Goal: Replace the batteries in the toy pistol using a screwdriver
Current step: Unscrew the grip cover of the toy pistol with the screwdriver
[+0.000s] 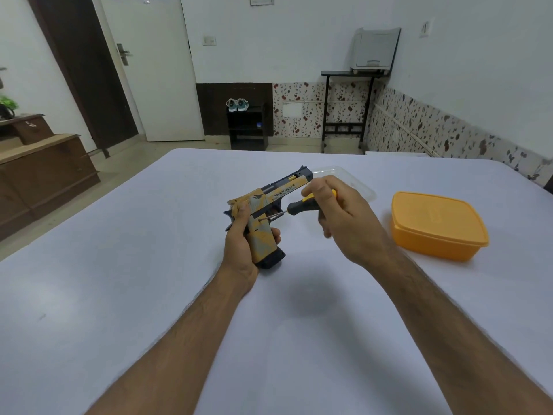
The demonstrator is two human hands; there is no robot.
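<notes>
Toy pistol [270, 202]: yellow and grey, held above the middle of the white desk [119, 265], barrel toward the far edge. Left hand [239, 244]: closed around the handle. Right hand [344, 217]: closed on black-and-yellow screwdriver [302, 205], tip at the pistol's side. Orange lidded box [438, 224]: near right edge. Clear lid [353, 179]: behind the hands.

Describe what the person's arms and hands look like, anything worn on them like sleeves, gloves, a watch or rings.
Both forearms are bare right down to the bottom edge of the picture, so no sleeves show. The left hand and right hand are gloveless. No watch, bracelet or band is visible on either wrist, and no rings can be made out on the fingers that show. The forearms have visible hair.
</notes>
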